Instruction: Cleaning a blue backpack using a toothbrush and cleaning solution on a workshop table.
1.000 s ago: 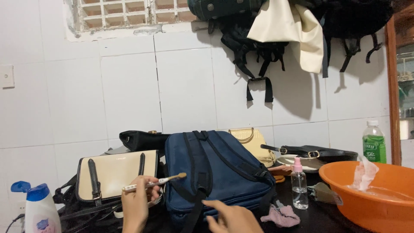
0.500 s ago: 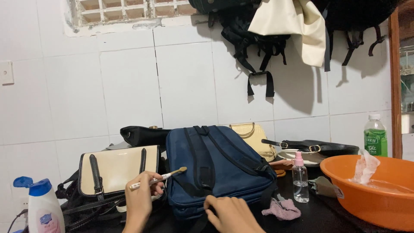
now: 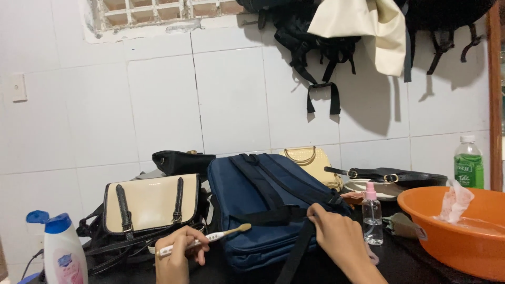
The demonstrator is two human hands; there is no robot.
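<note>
A toothbrush (image 3: 205,239) is gripped in the closed left hand (image 3: 176,257), its bristled head pointed at the front edge of the blue backpack (image 3: 263,210). A black strap (image 3: 279,215) on the backpack is pinched by the right hand (image 3: 336,236), which rests against the bag's right side on the dark counter (image 3: 400,263).

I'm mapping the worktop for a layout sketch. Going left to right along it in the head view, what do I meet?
White bottle with blue cap → cream handbag → navy backpack → small spray bottle → orange basin.
</note>
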